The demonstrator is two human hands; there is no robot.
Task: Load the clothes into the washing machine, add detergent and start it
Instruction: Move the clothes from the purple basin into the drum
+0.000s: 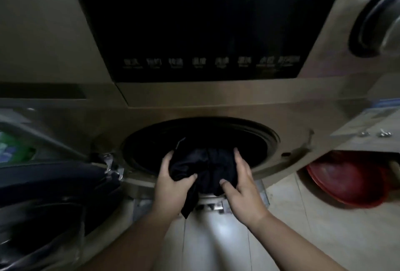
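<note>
A bundle of black clothes (205, 169) sits at the lower lip of the washing machine's round drum opening (266, 141), partly inside the dark drum. My left hand (171, 186) grips the bundle's left side, thumb over the front. On the right side my right hand (242, 184) holds the bundle, fingers along its edge. A loose corner of cloth hangs down between my wrists. The machine's door (54, 201) stands swung open at the left. Above the drum is a dark control panel (205, 63) with a row of faint labels.
A red plastic basin (346, 179) lies on the tiled floor under a ledge at the right. Something green (13, 149) shows at the far left behind the door. A second round porthole (378, 17) is at the top right. Pale floor tiles run below my arms.
</note>
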